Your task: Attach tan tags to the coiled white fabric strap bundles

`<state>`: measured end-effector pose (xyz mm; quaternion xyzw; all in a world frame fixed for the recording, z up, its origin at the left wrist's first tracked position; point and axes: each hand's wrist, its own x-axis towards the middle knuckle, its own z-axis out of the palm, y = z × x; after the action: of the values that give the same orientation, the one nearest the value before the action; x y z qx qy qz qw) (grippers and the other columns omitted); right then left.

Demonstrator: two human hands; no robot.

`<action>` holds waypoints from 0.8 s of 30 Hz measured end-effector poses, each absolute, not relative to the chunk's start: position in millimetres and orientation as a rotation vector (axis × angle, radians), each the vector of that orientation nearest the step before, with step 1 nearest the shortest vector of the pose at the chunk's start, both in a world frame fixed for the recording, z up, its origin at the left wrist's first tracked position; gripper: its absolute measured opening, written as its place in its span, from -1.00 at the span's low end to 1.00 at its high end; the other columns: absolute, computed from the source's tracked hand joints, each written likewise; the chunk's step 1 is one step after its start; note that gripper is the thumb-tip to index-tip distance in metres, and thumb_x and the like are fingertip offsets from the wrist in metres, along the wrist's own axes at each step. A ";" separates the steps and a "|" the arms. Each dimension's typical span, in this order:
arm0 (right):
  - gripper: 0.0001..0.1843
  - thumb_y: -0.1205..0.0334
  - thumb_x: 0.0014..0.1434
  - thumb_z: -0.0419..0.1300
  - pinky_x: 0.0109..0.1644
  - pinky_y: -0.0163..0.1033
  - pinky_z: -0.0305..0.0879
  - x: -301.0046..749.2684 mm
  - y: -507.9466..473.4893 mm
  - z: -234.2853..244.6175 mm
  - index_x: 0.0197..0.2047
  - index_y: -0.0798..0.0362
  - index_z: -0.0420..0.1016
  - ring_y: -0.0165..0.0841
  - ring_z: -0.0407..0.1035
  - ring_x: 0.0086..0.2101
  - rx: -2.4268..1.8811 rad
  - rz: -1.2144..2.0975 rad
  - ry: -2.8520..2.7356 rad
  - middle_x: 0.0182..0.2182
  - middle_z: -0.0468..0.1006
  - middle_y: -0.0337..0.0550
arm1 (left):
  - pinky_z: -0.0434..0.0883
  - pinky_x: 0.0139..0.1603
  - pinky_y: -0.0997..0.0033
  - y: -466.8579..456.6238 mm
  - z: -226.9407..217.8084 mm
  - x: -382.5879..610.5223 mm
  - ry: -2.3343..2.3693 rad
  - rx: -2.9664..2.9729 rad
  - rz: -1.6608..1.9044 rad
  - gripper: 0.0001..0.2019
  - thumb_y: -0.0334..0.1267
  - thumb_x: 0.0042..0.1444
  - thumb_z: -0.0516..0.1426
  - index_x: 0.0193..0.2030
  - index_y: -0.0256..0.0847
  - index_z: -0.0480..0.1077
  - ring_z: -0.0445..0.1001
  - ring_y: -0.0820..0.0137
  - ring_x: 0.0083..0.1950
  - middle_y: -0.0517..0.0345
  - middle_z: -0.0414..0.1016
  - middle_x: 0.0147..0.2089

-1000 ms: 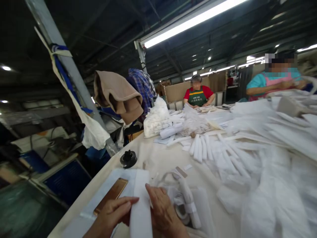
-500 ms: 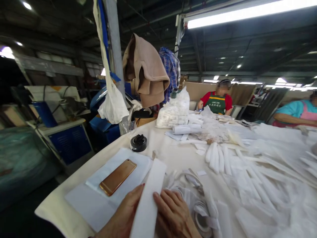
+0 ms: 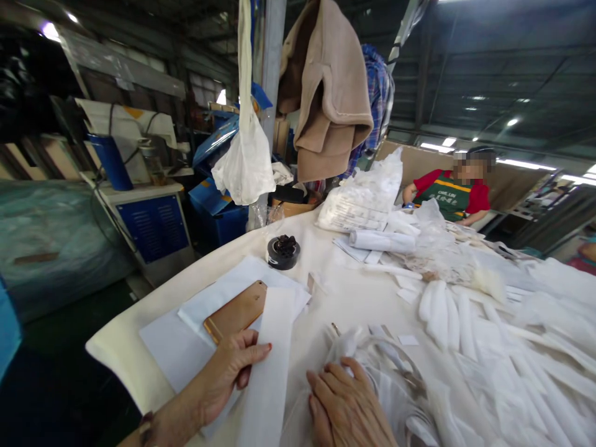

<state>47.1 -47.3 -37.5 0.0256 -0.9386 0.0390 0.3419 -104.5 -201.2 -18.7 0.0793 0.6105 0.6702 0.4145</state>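
Observation:
My left hand (image 3: pixel 237 366) pinches the left edge of a long white strip (image 3: pixel 272 347), thumb on top and fingers underneath. The strip stretches from the lower edge of the view toward the phone. Apart from it, my right hand (image 3: pixel 344 400) lies palm down with fingers stretched over a heap of thin, see-through white material (image 3: pixel 372 354); whatever is under the palm is hidden. A gold phone (image 3: pixel 233 310) lies on pale sheets of paper (image 3: pixel 172 347) beyond my left hand, partly covered by the strip.
A black tape roll (image 3: pixel 282 253) with dark bits on it sits near the table's (image 3: pixel 121 354) left edge. Stuffed white bag (image 3: pixel 358 198) and rolled paper (image 3: pixel 382 241) lie farther back. White strips (image 3: pixel 459 316) spread across the right. A person in a green apron (image 3: pixel 440 195) is opposite.
My right hand has let go of the strip and moved right onto the see-through material. My left hand still holds the strip, now more to the left. The view has turned left.

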 end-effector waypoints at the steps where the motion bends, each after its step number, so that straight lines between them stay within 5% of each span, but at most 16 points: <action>1: -0.69 0.23 0.30 -0.10 0.01 -0.14 0.09 43.9 -47.8 -38.6 -0.22 -0.01 0.48 -0.37 0.37 -0.40 0.048 0.093 -2.457 -0.50 0.50 -0.29 | -0.18 -0.69 0.57 -201.4 -22.9 -104.6 1.536 0.193 1.678 -0.51 0.08 -0.39 0.33 -0.48 -0.33 0.37 -0.02 0.66 -0.69 0.25 0.29 -0.61; 6: -0.59 0.05 0.30 -0.07 -0.11 -0.14 0.13 35.2 -45.7 -50.7 -0.46 0.00 0.43 -0.31 0.32 -0.39 -0.019 0.069 -2.535 -0.52 0.45 -0.22 | -0.12 -0.68 0.58 -192.4 -39.2 -101.6 1.501 0.205 1.656 -0.52 0.09 -0.32 0.32 -0.47 -0.32 0.38 0.03 0.64 -0.65 0.24 0.27 -0.59; 11: -0.58 0.10 0.31 -0.10 0.18 -0.10 -0.01 33.7 -39.8 -65.6 -0.43 0.03 0.46 -0.27 0.39 -0.22 0.037 0.105 -2.476 -0.49 0.54 -0.19 | -0.09 -0.64 0.57 -183.4 -42.6 -106.6 1.461 0.198 1.636 -0.54 0.07 -0.25 0.32 -0.41 -0.32 0.38 0.07 0.61 -0.63 0.23 0.29 -0.57; 15: -0.56 0.12 0.30 -0.13 0.24 -0.06 -0.09 32.3 -33.5 -73.4 -0.53 0.00 0.37 -0.32 0.35 -0.36 0.103 0.088 -2.579 -0.59 0.42 -0.26 | -0.10 -0.64 0.56 -179.9 -41.3 -107.3 1.475 0.217 1.606 -0.54 0.07 -0.23 0.31 -0.43 -0.32 0.36 0.07 0.61 -0.61 0.22 0.28 -0.55; 21: -0.48 0.01 0.34 -0.21 0.07 -0.10 0.04 33.7 -23.6 -75.7 -0.55 -0.02 0.30 -0.36 0.29 -0.45 0.160 0.068 -2.540 -0.64 0.34 -0.29 | -0.13 -0.63 0.55 -180.0 -29.4 -114.9 1.488 0.285 1.475 -0.56 0.07 -0.24 0.30 -0.44 -0.29 0.35 0.06 0.59 -0.60 0.24 0.26 -0.57; 24: -0.52 0.21 0.36 -0.21 -0.04 -0.18 0.11 41.5 -18.2 -61.2 -0.55 -0.01 0.27 -0.40 0.29 -0.47 0.185 0.047 -2.538 -0.66 0.33 -0.32 | -0.12 -0.63 0.53 -182.5 -23.3 -119.0 1.501 0.368 1.335 -0.60 0.05 -0.23 0.28 -0.46 -0.25 0.33 0.04 0.57 -0.60 0.25 0.27 -0.57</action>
<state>41.5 -18.2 -61.2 0.0696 -0.9532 0.0178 0.2936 -119.0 -182.5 -23.3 0.1538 0.6266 0.5575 0.5224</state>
